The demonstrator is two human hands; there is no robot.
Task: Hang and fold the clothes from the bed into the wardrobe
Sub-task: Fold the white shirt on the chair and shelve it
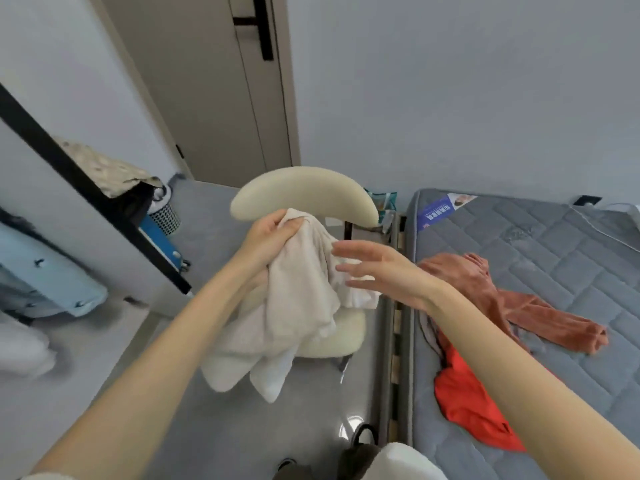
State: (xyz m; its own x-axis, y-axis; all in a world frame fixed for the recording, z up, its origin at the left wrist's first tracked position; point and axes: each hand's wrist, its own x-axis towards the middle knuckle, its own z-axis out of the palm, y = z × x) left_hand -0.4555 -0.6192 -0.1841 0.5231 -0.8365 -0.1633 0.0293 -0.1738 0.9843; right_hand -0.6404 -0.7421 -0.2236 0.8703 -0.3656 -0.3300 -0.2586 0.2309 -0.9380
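The left hand (268, 233) holds the cream top (298, 306) bunched up, mid-frame over the chair (304, 194). The right hand (377, 268), fingers straight, reaches for it. Next, I think, spread it to fold.

Bedroom furniture and floor clutter

A cream chair (304, 192) with a curved backrest stands just behind and below the left hand (273, 237) and right hand (384, 268). Beyond it is a closed grey door (207, 98) with a black handle (262, 29). Left of the left hand, a woven basket (168, 218) sits beside a blue case (161, 242) on the grey floor (225, 438). A dark bag (360, 452) lies nearer than both hands.
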